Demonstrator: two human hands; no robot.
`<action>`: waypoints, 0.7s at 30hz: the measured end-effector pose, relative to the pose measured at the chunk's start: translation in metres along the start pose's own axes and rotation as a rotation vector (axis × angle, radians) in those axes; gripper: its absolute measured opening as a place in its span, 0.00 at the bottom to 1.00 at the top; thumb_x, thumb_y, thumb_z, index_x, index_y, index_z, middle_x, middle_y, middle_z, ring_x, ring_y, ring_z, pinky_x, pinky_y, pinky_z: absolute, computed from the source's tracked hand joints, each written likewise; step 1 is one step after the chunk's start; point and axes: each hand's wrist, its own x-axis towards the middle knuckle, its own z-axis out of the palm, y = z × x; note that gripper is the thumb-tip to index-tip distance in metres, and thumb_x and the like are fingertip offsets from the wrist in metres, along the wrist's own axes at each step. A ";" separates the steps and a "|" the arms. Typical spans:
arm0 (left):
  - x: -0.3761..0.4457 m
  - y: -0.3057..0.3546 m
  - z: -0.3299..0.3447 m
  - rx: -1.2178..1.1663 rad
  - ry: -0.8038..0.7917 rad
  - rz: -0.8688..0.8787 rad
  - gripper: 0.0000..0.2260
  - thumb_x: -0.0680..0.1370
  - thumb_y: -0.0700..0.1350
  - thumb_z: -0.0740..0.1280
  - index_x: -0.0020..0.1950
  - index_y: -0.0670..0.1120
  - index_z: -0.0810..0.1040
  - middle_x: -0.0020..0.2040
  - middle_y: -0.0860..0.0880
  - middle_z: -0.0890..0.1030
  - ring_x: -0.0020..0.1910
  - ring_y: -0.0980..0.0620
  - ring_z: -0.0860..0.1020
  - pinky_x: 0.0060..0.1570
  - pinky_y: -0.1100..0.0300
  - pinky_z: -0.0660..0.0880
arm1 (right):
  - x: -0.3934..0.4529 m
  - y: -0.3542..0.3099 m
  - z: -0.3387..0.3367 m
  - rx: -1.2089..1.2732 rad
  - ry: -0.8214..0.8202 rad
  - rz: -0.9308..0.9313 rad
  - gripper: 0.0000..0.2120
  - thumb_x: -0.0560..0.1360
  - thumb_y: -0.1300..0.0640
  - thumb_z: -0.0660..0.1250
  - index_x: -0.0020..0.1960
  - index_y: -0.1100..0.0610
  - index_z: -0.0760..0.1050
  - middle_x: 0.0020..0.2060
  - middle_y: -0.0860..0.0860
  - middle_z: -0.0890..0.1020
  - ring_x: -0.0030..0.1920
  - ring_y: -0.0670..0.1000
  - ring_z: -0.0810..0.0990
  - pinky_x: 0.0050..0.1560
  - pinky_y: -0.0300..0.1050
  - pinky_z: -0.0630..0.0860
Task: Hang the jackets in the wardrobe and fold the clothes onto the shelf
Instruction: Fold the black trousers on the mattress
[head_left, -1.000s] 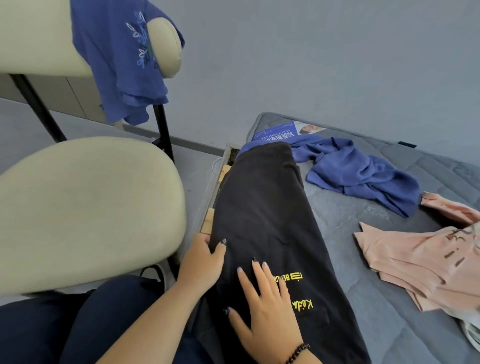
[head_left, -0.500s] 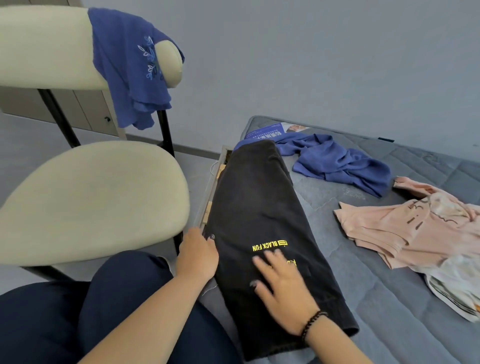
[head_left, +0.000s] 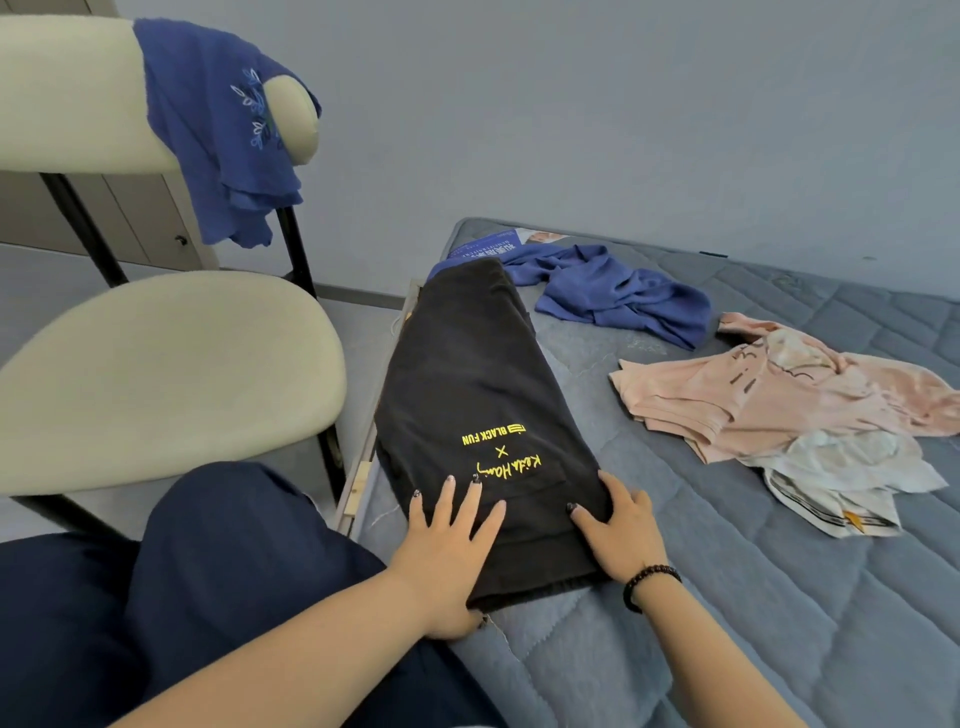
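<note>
A black garment (head_left: 467, 384) with yellow lettering lies folded into a long strip on the grey mattress (head_left: 753, 597), along its left edge. My left hand (head_left: 449, 540) lies flat on the garment's near end, fingers spread. My right hand (head_left: 621, 525) rests on the near right edge of the same garment, its thumb on top of the cloth and its fingers along the side. A crumpled blue garment (head_left: 618, 293) lies beyond it. A pink top (head_left: 769, 389) and a white printed piece (head_left: 841, 478) lie to the right.
A cream chair (head_left: 171, 364) stands left of the mattress, with a blue embroidered top (head_left: 218, 130) draped over its backrest. A booklet (head_left: 493, 244) peeks out at the mattress's far corner. My knee in dark trousers (head_left: 223, 571) is at lower left. A grey wall is behind.
My left hand moved from the garment's left edge onto its near end. My right hand slid right, off the lettering, to the garment's right edge. The view pulled back a little.
</note>
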 end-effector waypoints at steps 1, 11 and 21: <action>-0.001 0.002 0.000 0.044 0.019 0.006 0.48 0.73 0.62 0.64 0.77 0.48 0.34 0.77 0.42 0.36 0.74 0.34 0.36 0.71 0.33 0.44 | -0.002 0.001 -0.002 0.105 -0.007 0.029 0.29 0.74 0.46 0.68 0.72 0.51 0.63 0.63 0.54 0.70 0.54 0.52 0.72 0.53 0.44 0.70; -0.006 0.022 -0.008 0.191 -0.011 0.021 0.51 0.71 0.39 0.73 0.77 0.48 0.35 0.77 0.40 0.42 0.73 0.28 0.49 0.66 0.37 0.64 | -0.007 0.014 -0.017 0.845 -0.223 0.159 0.29 0.76 0.66 0.66 0.73 0.47 0.62 0.55 0.51 0.78 0.52 0.56 0.81 0.51 0.53 0.79; -0.039 0.007 -0.035 -0.312 0.476 -0.008 0.22 0.73 0.43 0.59 0.68 0.51 0.70 0.57 0.51 0.79 0.53 0.49 0.78 0.50 0.55 0.75 | -0.024 0.006 -0.066 0.898 -0.382 -0.137 0.13 0.76 0.70 0.61 0.50 0.57 0.81 0.45 0.55 0.77 0.32 0.47 0.73 0.27 0.39 0.71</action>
